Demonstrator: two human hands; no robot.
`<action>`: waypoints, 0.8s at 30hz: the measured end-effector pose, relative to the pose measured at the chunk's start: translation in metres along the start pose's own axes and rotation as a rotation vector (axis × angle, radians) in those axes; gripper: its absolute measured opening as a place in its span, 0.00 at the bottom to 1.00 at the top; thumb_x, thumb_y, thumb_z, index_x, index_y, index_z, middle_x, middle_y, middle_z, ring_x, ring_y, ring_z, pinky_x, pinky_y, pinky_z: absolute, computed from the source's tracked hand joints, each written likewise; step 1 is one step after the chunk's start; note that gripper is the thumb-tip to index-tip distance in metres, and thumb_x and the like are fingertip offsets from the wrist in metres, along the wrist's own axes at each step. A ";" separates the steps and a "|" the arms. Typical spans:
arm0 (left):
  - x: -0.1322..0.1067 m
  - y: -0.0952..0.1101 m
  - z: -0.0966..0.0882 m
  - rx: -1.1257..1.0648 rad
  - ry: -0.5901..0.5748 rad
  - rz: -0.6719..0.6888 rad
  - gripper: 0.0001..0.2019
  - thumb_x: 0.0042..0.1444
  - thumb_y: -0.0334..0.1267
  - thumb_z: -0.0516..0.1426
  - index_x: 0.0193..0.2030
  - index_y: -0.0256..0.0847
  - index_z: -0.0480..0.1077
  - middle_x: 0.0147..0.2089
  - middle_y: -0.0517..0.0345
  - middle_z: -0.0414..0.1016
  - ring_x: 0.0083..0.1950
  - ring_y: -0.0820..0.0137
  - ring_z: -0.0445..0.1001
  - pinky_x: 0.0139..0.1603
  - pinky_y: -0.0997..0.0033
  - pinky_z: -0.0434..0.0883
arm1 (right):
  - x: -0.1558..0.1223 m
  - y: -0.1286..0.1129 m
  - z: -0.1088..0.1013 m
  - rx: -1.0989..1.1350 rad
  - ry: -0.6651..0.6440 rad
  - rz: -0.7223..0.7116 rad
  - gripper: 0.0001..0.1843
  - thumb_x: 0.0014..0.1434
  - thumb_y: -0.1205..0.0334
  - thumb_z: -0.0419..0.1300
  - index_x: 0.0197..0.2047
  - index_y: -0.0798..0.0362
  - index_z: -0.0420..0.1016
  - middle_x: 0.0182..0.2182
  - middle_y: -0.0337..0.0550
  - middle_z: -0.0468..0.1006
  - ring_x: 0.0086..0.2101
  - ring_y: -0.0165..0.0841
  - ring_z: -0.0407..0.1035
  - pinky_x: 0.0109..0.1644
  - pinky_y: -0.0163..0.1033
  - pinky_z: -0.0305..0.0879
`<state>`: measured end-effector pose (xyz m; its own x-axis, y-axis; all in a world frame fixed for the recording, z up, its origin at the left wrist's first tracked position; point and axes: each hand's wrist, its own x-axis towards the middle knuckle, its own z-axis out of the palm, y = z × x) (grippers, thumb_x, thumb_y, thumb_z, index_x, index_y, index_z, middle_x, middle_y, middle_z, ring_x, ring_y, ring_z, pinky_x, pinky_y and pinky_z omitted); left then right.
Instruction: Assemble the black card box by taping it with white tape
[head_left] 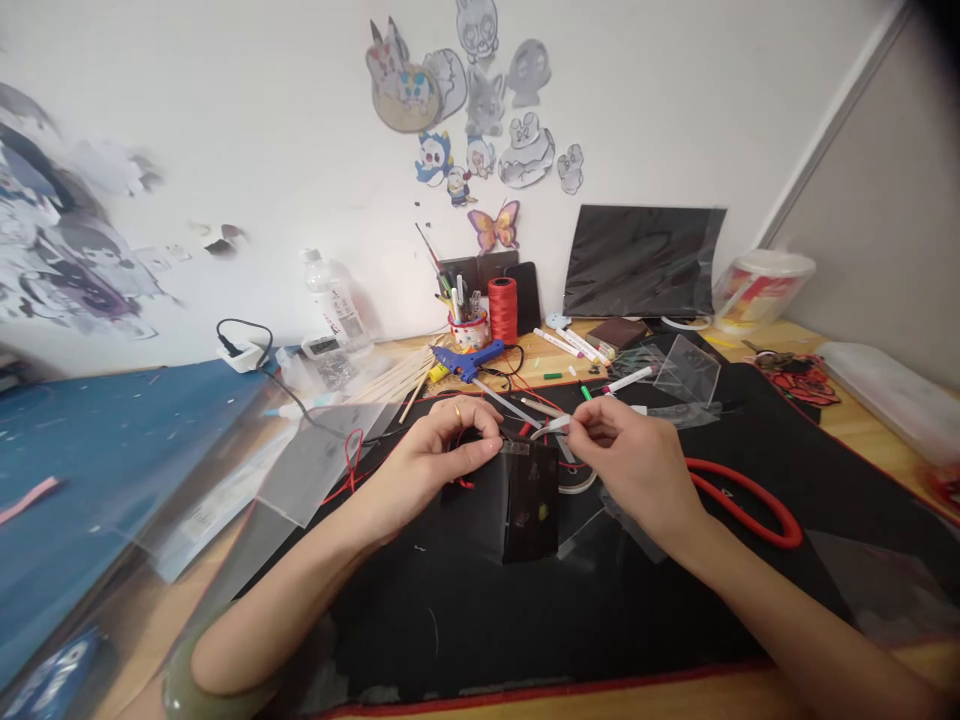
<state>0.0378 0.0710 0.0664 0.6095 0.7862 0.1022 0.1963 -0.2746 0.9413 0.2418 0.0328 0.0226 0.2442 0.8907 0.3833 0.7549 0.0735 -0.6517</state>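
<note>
My left hand (435,455) is closed, with a gold ring on one finger, and pinches a thin red thread (351,462) against the top edge of a small dark box-like piece (529,500) on the black mat (480,610). My right hand (634,460) is closed in a pinch on a small white strip (551,427) just above that piece. The two hands almost meet over it. A roll of clear tape (577,482) lies partly hidden under my right hand.
A blue glue gun (469,361), red thread spool (503,310), pen cup (469,325), markers (577,345), wooden sticks (394,382) and clear plastic sheets (686,370) crowd the far desk. Red scissor handles (750,500) lie right. A blue board (97,470) lies left.
</note>
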 end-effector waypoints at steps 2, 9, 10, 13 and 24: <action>-0.001 0.001 -0.001 -0.086 -0.010 -0.004 0.06 0.56 0.37 0.53 0.29 0.39 0.63 0.44 0.58 0.65 0.49 0.69 0.62 0.48 0.73 0.56 | 0.007 0.007 -0.005 -0.071 -0.009 0.009 0.06 0.52 0.63 0.53 0.31 0.51 0.71 0.26 0.40 0.78 0.30 0.36 0.74 0.36 0.40 0.68; -0.002 -0.001 -0.001 -0.199 -0.091 0.032 0.06 0.59 0.36 0.51 0.32 0.40 0.64 0.47 0.58 0.64 0.51 0.69 0.61 0.51 0.73 0.56 | 0.012 0.009 -0.008 0.071 -0.180 -0.069 0.13 0.58 0.63 0.49 0.41 0.48 0.73 0.42 0.42 0.78 0.44 0.38 0.71 0.48 0.45 0.66; -0.002 -0.002 0.000 -0.198 -0.095 0.039 0.06 0.59 0.37 0.50 0.32 0.40 0.65 0.47 0.57 0.64 0.51 0.69 0.61 0.51 0.72 0.57 | 0.009 0.006 -0.007 0.215 -0.256 -0.082 0.14 0.59 0.59 0.50 0.46 0.47 0.70 0.46 0.43 0.76 0.46 0.37 0.70 0.49 0.43 0.66; 0.000 -0.005 0.003 -0.213 -0.076 0.057 0.08 0.60 0.39 0.50 0.32 0.40 0.66 0.45 0.56 0.64 0.50 0.68 0.63 0.52 0.69 0.59 | -0.001 -0.002 -0.005 0.641 -0.552 -0.114 0.29 0.56 0.51 0.56 0.59 0.45 0.56 0.58 0.47 0.64 0.55 0.37 0.61 0.55 0.46 0.61; 0.005 -0.015 0.004 -0.309 0.228 0.101 0.14 0.57 0.48 0.52 0.44 0.41 0.62 0.51 0.52 0.64 0.56 0.63 0.62 0.56 0.63 0.62 | -0.016 -0.018 0.012 0.876 -0.437 0.116 0.36 0.43 0.52 0.67 0.55 0.46 0.62 0.52 0.46 0.70 0.53 0.40 0.64 0.55 0.47 0.62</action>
<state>0.0412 0.0772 0.0512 0.4208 0.8760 0.2355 -0.1174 -0.2048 0.9717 0.2172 0.0230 0.0201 -0.0910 0.9878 0.1260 -0.0200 0.1247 -0.9920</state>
